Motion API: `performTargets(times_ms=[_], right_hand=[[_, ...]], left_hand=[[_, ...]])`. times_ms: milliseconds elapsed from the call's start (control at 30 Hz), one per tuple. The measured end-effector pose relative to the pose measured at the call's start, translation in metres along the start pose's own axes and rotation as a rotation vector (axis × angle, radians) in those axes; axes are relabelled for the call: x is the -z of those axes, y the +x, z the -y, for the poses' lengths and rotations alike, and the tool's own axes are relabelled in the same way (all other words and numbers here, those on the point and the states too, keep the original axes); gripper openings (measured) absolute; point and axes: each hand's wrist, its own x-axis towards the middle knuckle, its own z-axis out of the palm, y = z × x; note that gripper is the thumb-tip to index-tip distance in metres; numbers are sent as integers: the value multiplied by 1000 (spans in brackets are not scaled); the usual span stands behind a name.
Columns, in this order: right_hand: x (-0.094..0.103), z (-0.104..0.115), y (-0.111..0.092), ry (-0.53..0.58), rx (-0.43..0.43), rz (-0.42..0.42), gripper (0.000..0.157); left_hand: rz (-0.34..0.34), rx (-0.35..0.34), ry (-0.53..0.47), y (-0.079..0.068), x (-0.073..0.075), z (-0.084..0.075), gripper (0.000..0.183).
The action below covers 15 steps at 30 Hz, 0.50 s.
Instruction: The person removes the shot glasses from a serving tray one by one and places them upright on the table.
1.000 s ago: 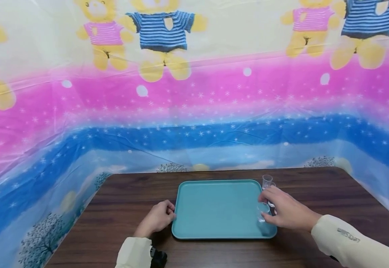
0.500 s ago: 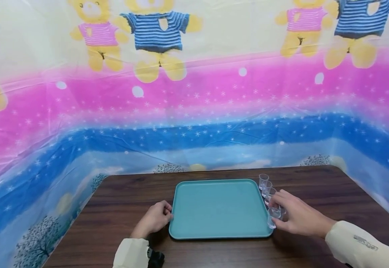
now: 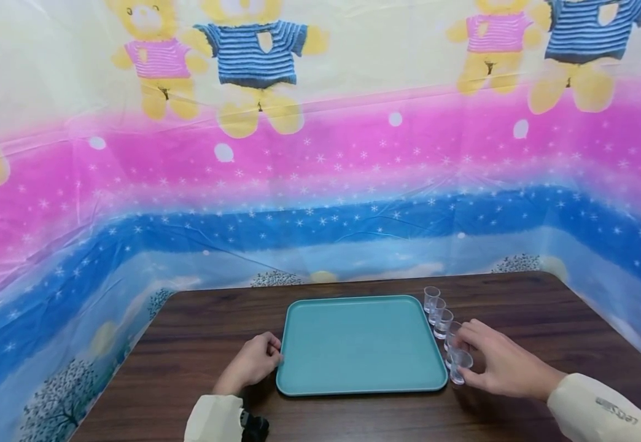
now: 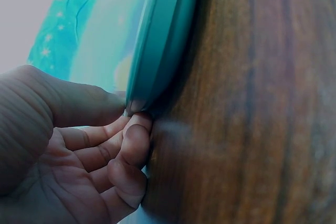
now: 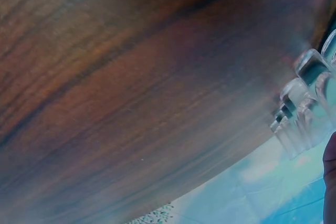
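Observation:
A teal rectangular tray (image 3: 361, 344) lies on the dark wooden table. My left hand (image 3: 253, 362) pinches its left rim; in the left wrist view the thumb (image 4: 89, 103) sits at the tray's edge (image 4: 163, 35) with the fingers curled against it. On the other side, my right hand (image 3: 500, 362) holds a small clear shot glass (image 3: 458, 371) between thumb and fingers, upright beside the tray's front right corner. Behind that glass, several matching shot glasses (image 3: 443, 324) line the tray's right edge. Only a sliver of the right hand (image 5: 329, 177) enters the right wrist view.
The brown table (image 3: 204, 331) runs out to both sides of the tray. A printed cloth (image 3: 320, 184) with bears and snowflakes hangs behind and around it. In the right wrist view the row of glasses (image 5: 304, 103) stands near the table's far edge.
My right hand has carried the shot glass from over the tray's right side, rightward and down, to beside the front right corner. My left hand keeps holding the tray's left rim.

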Motion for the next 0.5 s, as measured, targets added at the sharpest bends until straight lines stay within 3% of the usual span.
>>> performTargets(times_ms=[500], right_hand=[[-7, -2, 0, 16, 26, -14, 31]], left_hand=[[-4, 9, -2, -2, 1, 3, 12]])
